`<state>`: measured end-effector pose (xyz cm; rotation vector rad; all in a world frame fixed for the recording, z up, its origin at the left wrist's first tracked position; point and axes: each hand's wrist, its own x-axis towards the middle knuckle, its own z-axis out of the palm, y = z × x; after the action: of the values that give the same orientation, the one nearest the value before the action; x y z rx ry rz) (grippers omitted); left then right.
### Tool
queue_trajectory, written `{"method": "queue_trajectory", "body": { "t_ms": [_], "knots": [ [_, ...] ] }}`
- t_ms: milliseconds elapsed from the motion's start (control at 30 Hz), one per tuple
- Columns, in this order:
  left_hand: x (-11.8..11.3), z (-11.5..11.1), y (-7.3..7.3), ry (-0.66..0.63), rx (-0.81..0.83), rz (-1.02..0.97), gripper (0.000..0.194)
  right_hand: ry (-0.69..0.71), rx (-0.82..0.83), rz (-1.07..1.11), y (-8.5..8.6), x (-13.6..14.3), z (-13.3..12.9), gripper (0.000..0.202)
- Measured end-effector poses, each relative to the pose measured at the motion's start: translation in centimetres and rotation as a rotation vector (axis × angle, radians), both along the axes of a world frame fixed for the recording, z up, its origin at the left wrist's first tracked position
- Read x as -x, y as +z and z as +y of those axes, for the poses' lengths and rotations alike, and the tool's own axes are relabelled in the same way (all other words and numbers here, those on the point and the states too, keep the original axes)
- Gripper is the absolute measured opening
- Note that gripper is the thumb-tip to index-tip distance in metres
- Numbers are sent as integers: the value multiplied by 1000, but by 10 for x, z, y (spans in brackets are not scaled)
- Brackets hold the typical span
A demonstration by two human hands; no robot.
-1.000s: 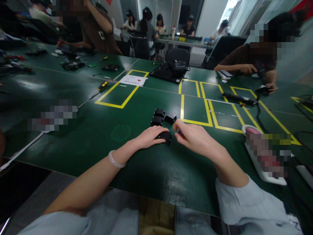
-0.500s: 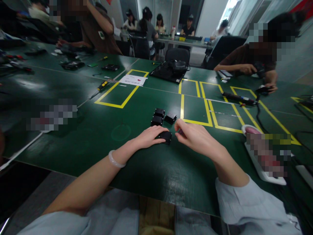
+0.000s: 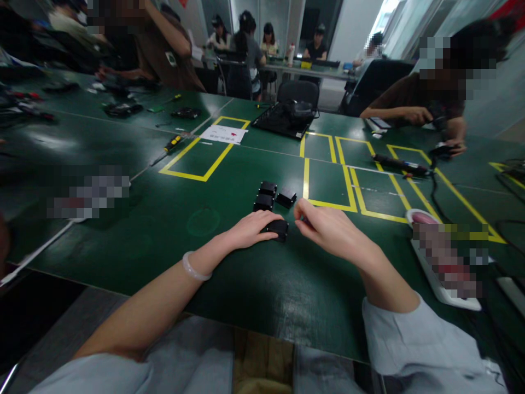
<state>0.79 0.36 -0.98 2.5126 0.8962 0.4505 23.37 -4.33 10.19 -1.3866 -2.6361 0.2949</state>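
My left hand (image 3: 254, 227) grips a small black box-shaped part (image 3: 279, 229) against the green table (image 3: 229, 262), with thumb and fingers on its left end. Just right of that part, my right hand (image 3: 322, 225) hovers with its fingers curled together; whatever sits between the fingertips is hidden. Beyond my left hand lie two similar black parts, a nearer one (image 3: 263, 202) and a farther one (image 3: 268, 187). Another black part (image 3: 286, 197) rests at an angle beside them, close to my right fingertips.
Yellow tape outlines (image 3: 330, 207) mark the table. A white tray-like item (image 3: 447, 295), partly blurred, lies at right. A yellow-black screwdriver (image 3: 172, 143) and a paper sheet (image 3: 223, 134) are at left. A black panel (image 3: 283, 121) lies farther back. Other people sit around.
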Motion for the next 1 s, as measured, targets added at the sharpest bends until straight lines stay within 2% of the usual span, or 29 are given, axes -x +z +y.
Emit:
{"method": "queue_trajectory", "body": {
  "t_ms": [400,600,867,1000],
  "knots": [
    [1,-1,1,-3,1,-1,41,23,13,-27,-4,-5,4,8],
    [0,0,1,-1,-2,-4,42,3,-6,-44,-1,1,2,18],
    [1,1,0,-5,2,-8,41,36,12,7,2,-2,0,11],
    [0,1,0,-2,5,-4,43,-7,19,-12,3,0,-1,16]
  ]
}}
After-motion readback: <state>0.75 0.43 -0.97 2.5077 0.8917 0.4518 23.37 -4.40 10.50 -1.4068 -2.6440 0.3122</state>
